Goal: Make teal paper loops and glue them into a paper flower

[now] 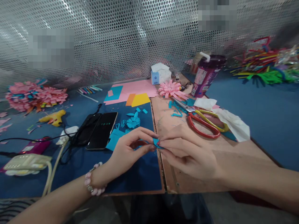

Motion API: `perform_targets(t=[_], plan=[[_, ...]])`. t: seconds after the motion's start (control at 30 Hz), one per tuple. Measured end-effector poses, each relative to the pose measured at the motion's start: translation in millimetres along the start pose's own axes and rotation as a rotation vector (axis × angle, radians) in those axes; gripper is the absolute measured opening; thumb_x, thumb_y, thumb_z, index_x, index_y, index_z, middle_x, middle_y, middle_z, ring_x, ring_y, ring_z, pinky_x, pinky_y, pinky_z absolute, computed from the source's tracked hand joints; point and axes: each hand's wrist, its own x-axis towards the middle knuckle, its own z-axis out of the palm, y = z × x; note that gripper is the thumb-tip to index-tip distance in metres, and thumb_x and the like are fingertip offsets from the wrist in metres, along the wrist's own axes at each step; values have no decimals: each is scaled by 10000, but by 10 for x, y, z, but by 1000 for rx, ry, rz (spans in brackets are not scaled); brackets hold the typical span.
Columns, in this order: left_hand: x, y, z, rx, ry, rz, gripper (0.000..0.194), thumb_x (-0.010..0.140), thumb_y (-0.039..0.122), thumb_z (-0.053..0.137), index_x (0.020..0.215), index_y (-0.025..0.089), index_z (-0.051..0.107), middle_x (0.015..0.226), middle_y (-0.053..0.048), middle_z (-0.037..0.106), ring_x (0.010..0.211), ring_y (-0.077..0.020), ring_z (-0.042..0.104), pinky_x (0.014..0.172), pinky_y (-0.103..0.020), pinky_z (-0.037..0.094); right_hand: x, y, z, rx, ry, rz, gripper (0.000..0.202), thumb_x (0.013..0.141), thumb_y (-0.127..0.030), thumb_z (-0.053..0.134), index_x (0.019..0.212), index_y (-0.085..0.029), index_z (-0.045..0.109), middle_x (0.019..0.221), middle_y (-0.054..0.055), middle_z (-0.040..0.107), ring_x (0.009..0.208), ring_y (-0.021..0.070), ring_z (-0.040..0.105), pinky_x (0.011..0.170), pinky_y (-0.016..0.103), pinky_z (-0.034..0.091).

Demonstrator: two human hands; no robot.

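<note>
Between the fingertips of both hands is a small piece of blue paper (156, 143), mostly covered by the fingers. My left hand (133, 144), below a beaded bracelet on the wrist, pinches its left side. On its right side my right hand (190, 151) is closed with thumb and fingers together. Just behind my left hand lie a larger blue sheet (115, 139) and a blue paper flower (133, 120). Scissors with red and yellow handles (205, 133) rest on the brown board beyond my right hand.
A phone (102, 130), a yellow glue gun (54, 118) and a power strip with cables (28, 163) are on the left. Pink and yellow sheets (140, 100), a pink flower (171, 89), a tissue box (161, 76) and a purple cup (205, 76) stand or lie behind. Crumpled tissue (233, 123) lies right.
</note>
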Motion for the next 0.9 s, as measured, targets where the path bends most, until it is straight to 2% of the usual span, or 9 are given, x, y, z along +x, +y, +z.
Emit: perform_targets(t=[0.3, 0.57, 0.9], plan=[[-2, -11, -2, 17, 6, 17, 88, 810, 106, 657, 862, 176, 654, 1013, -68, 648, 924, -152, 621, 748, -240, 540, 1, -9, 23, 22, 7, 19, 195, 794, -111, 647, 972, -177, 600, 873, 55, 665, 799, 152, 632, 684, 299, 543], [-10, -16, 0, 253, 71, 133, 77, 810, 118, 658, 851, 184, 651, 991, -71, 656, 945, -173, 628, 805, -291, 521, -25, -10, 49, 18, 18, 114, 246, 717, -89, 648, 916, -177, 533, 914, 61, 611, 873, 161, 610, 773, 306, 515], [-27, 11, 12, 372, 54, 180, 78, 816, 112, 648, 840, 186, 638, 983, -54, 657, 920, -153, 635, 770, -268, 523, -36, 21, 58, 0, -9, 79, 220, 712, -50, 618, 886, -161, 543, 911, 64, 604, 870, 152, 595, 775, 301, 499]])
